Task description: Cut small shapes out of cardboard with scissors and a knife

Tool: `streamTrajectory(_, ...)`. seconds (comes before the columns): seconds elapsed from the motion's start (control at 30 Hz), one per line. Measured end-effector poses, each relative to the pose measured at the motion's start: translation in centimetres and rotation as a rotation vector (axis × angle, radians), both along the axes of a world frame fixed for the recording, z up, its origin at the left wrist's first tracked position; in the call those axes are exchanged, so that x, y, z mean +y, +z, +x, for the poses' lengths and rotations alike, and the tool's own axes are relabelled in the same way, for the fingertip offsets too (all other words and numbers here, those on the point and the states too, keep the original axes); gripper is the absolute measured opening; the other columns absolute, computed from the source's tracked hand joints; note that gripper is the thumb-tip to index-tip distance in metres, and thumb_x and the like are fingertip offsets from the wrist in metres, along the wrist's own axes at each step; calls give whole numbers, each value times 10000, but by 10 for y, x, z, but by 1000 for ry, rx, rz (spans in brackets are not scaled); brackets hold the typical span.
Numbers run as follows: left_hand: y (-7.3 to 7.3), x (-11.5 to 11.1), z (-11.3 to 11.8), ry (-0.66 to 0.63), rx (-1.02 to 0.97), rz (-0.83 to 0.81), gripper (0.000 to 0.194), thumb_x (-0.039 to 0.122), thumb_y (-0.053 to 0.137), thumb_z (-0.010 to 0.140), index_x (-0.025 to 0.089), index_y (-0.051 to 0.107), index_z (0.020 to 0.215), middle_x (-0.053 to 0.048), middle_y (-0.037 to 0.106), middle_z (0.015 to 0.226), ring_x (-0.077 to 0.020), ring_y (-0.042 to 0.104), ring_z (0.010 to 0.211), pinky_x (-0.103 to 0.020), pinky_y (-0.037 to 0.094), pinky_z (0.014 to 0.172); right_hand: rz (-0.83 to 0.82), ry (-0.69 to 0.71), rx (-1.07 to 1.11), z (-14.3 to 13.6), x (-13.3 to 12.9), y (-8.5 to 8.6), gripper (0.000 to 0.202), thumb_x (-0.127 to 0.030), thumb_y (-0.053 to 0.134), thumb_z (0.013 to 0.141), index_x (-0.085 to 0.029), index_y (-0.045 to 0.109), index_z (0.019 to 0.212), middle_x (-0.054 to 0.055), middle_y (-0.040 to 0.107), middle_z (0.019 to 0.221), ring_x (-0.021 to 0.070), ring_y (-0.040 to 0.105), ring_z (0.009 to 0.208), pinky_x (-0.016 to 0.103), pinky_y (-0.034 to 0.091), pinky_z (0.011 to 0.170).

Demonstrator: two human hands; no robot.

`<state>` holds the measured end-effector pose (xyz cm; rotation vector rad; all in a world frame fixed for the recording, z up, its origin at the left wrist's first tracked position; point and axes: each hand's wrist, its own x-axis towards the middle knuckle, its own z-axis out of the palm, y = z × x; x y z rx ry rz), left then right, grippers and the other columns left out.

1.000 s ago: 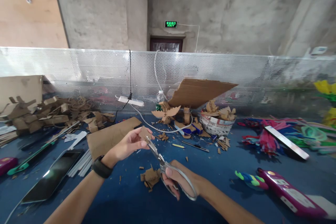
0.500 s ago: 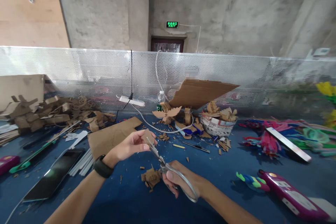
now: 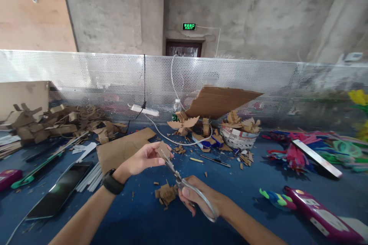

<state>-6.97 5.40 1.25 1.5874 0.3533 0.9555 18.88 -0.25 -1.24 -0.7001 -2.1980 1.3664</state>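
Between its thumb and fingers, my left hand [image 3: 146, 157] pinches a small piece of cardboard [image 3: 163, 151] above the table. My right hand [image 3: 198, 195] is wrapped around the handles of grey metal scissors [image 3: 204, 198]. The scissor blades point up and left and meet the lower edge of the cardboard piece. Whether the blades are parted there is hard to make out. Below the hands lies a crumpled cardboard shape [image 3: 166, 194] on the blue table [image 3: 138, 224], with small scraps around it.
A cardboard sheet [image 3: 123, 149], white sticks [image 3: 90, 178] and a phone [image 3: 59, 191] lie left. Behind are a winged cardboard figure [image 3: 183, 123] and a basket [image 3: 240, 138] of scraps. A purple device [image 3: 319, 212] lies right. A mesh partition [image 3: 115, 80] lines the back.
The hands, the scissors and the cardboard piece hold almost the same pose. The view has shifted very slightly.
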Motion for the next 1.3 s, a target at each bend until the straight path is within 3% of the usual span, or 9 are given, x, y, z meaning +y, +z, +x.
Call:
streamTrajectory(0.43, 1, 2, -4, -59, 13, 11, 408, 265, 856, 856, 216, 715, 1236, -88, 782, 1180, -179, 726, 992, -294, 544, 890, 34, -88, -103, 0, -2, -2, 714, -836, 428, 946, -211, 489, 606, -35, 481, 491, 123, 513, 445, 252, 366, 494)
streamTrajectory(0.67, 0, 2, -5, -93, 9, -13, 406, 274, 871, 843, 219, 720, 1215, -78, 791, 1172, -164, 732, 1005, -275, 539, 896, 190, 29, -45, 3, 3, -2, 780, -810, 337, 992, -211, 467, 508, -17, 457, 460, 115, 479, 452, 268, 380, 535)
streamTrajectory(0.83, 1, 2, -6, -99, 47, 15, 351, 275, 870, 843, 191, 733, 1155, -97, 791, 1176, -186, 736, 1042, -310, 540, 944, 156, 43, -43, 2, 4, -4, 732, -814, 375, 977, -215, 482, 571, -32, 442, 447, 115, 452, 431, 253, 341, 477)
streamTrajectory(1.1, 1, 4, -8, -99, 68, 39, 385, 281, 857, 858, 197, 717, 1207, -111, 781, 1220, -203, 739, 1065, -325, 548, 945, 90, -55, -139, 2, -2, 1, 688, -808, 407, 973, -214, 434, 626, -49, 415, 566, 111, 524, 466, 229, 383, 468)
streamTrajectory(1.3, 2, 4, -8, -82, 74, 47, 369, 263, 851, 862, 199, 718, 1200, -109, 779, 1226, -198, 740, 1055, -320, 546, 942, 44, -121, -233, -1, -7, 7, 591, -704, 434, 1010, -216, 445, 676, -42, 458, 544, 126, 543, 473, 222, 425, 472)
